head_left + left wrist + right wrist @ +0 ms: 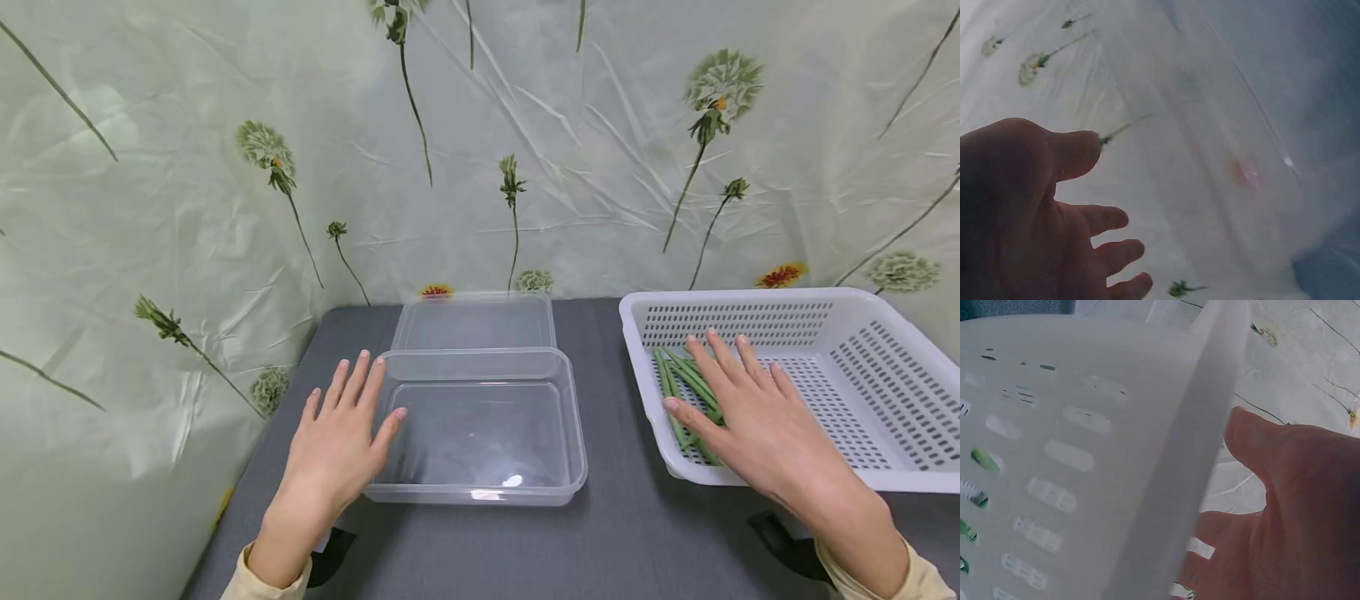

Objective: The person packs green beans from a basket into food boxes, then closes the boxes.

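Observation:
A clear plastic box (471,497) stands in the middle of the table, and my left hand (333,446) is over its left side with fingers spread and straight. In the left wrist view this hand (1022,206) holds nothing. To the right is a white slotted basket (750,297), with several green beans (670,392) lying along its left side. My right hand (772,433) hovers over the basket, fingers extended, and hides part of the beans. The right wrist view shows the hand (1310,500) beside the basket wall (1141,469), its grasp bare.
Behind the box lies a clear rectangular lid (474,323). A grey cloth (480,550) covers the table. A pale flower-printed sheet (585,167) hangs at the back and left, right at the table's edge.

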Tool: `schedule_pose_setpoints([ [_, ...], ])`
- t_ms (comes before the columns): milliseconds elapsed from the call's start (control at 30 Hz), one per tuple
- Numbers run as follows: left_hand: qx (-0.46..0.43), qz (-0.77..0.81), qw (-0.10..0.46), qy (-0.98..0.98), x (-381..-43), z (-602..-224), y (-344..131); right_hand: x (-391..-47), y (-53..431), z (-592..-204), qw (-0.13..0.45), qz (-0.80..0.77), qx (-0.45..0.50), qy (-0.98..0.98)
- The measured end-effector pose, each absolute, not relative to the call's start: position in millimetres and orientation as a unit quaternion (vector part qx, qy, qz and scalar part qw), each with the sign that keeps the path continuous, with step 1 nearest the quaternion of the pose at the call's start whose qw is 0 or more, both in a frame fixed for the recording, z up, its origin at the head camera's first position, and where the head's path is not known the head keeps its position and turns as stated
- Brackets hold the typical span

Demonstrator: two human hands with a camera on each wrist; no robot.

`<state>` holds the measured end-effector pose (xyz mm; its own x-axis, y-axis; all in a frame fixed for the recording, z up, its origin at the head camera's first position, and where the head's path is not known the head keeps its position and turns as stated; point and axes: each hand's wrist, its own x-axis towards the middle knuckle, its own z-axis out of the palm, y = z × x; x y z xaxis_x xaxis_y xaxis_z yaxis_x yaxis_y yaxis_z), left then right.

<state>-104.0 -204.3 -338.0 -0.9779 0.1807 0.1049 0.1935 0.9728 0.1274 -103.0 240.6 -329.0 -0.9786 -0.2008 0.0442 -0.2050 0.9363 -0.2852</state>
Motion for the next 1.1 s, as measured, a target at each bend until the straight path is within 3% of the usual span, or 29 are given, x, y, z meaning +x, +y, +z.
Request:
schedule_pose_setpoints([
  [567, -0.078, -0.118, 0.013, -0.990, -113.8, -376.5, -222.6, -105.2, 246.5, -331.3, 0.007, 0.160, 0.103, -0.982],
  [1100, -0.079, -0.129, 0.029, -0.988, -114.8, -387.8, -224.5, -110.5, 248.4, -336.5, 0.004, 0.165, 0.111, -0.980],
])
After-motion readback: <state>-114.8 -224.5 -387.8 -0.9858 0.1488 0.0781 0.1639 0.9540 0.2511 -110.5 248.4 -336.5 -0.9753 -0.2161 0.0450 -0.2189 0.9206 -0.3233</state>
